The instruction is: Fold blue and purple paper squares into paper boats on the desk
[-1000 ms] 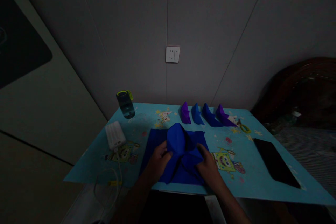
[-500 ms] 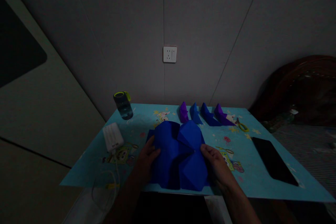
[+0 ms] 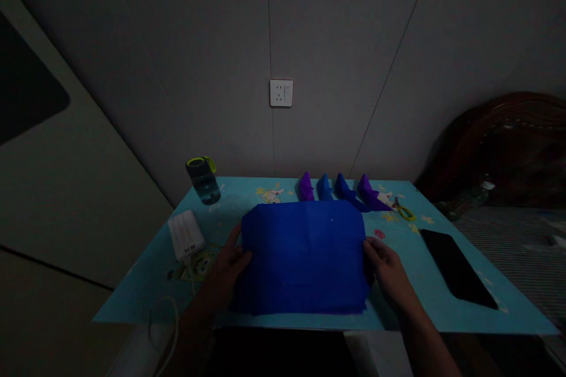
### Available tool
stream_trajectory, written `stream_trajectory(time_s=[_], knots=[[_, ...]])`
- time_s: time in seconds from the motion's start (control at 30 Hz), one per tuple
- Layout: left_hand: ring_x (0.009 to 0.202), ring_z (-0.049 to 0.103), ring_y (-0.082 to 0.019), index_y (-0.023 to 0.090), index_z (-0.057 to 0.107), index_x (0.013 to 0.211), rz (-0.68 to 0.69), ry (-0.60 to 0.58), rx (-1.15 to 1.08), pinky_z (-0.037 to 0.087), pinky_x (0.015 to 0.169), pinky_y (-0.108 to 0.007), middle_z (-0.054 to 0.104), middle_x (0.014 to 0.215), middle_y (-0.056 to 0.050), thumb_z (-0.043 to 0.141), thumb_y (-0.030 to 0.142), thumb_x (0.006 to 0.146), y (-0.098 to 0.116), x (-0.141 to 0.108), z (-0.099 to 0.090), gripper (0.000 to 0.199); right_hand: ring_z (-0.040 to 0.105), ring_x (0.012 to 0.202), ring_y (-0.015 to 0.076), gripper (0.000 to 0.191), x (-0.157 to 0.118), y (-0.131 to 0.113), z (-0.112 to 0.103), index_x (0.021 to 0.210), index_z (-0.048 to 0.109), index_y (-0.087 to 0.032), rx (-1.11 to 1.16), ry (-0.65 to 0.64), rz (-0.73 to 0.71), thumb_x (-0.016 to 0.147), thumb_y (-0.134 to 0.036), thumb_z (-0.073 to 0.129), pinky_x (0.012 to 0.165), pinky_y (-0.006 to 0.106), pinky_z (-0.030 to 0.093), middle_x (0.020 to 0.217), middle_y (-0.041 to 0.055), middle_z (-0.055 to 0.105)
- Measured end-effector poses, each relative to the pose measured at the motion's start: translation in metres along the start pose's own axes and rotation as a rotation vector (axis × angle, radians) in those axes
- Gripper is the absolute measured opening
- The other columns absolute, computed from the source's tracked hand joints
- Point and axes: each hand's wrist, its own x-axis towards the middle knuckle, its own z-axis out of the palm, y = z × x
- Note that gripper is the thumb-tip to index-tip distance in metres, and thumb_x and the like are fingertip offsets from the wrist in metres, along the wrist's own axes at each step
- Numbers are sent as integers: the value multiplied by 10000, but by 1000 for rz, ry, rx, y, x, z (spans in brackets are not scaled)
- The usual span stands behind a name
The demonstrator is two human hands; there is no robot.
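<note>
A wide blue sheet of paper (image 3: 305,256) with slanted upper corners is held up just above the front of the table. My left hand (image 3: 230,265) pinches its left edge, thumb in front and fingers mostly behind. On the opposite edge, my right hand (image 3: 384,259) grips the paper the same way. Several folded paper boats stand in a row beyond the sheet, among them a purple boat (image 3: 306,187) and a light blue boat (image 3: 325,188). The sheet's upper edge hides a bit of the dark blue boat (image 3: 347,189).
At the left are a water bottle (image 3: 203,181) and a white power bank (image 3: 186,235) with a cable hanging off the table. Scissors (image 3: 404,212) lie right of the boats. A black tablet (image 3: 455,268) rests near the right edge. The wall carries a socket (image 3: 281,93).
The blue paper has opened out from a folded shape with flaps standing up into a broad, flatter sheet. My hands have moved farther apart. The view has shifted slightly.
</note>
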Motion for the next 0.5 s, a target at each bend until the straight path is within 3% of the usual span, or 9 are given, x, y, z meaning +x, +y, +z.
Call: stream_trajectory(time_s=[0.13,0.27,0.4,0.5], knots=[[873,686,-209,297,366,1483,-37,-42,120,544,765,-298,713,990,-33,731,341,763,-3,-1,-10,808,696,761,219,434,3,-17,-7,986,709,-194,95,-136,200,755,-561,696,680,309,541,912,65,753],[735,663,-158,289,470,1420,-65,-33,101,517,666,-238,696,851,11,731,253,721,-14,3,-7,746,701,693,235,425,6,-27,4,948,718,-178,95,-260,193,811,-572,643,669,344,547,834,69,760],[860,677,-195,211,575,1318,-70,37,10,523,750,-269,711,948,-50,688,403,782,-14,10,9,581,699,714,237,424,3,-26,14,1012,702,-200,64,-192,83,802,-564,648,652,325,539,856,56,759],[734,661,-185,200,532,1359,-43,64,229,513,676,-273,702,829,-28,677,472,799,-3,10,17,640,684,741,255,472,3,-20,12,982,710,-181,-48,-104,33,807,-605,598,670,342,534,843,63,752]])
